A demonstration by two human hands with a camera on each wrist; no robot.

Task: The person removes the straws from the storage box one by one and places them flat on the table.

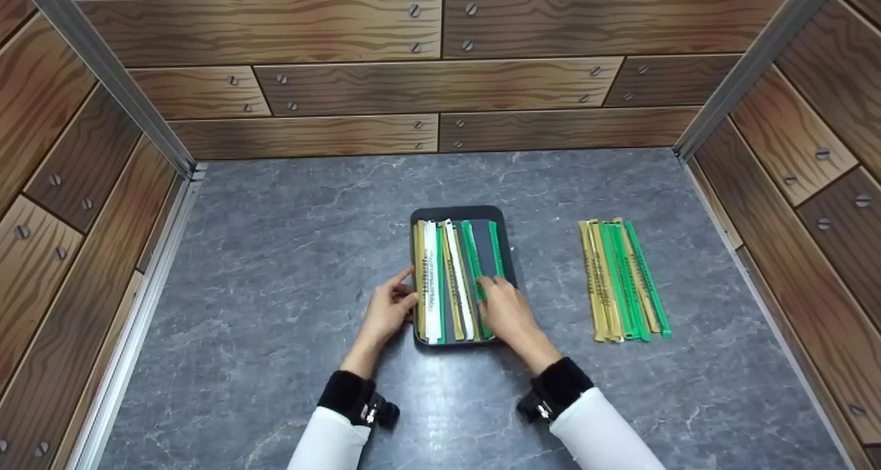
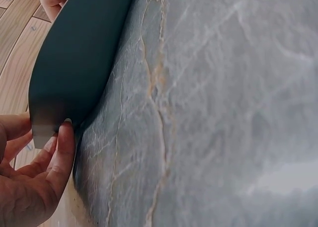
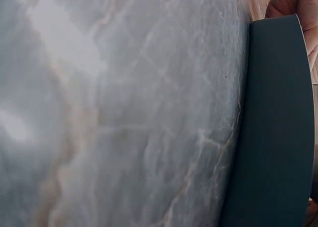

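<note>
A black tray holds a row of long, thin stick packets in gold, white and green, lying lengthwise. My left hand grips the tray's left side, its thumb and fingers at the rim. The left wrist view shows these fingers against the dark outer wall. Over the tray's right side, my right hand has its fingers bent down around a green stick packet; the fingertips are partly hidden. To its left slants another green packet.
A second bundle of gold and green stick packets lies on the grey marbled tabletop, right of the tray. Wood-patterned panels wall in the back and both sides, with metal rails at the corners.
</note>
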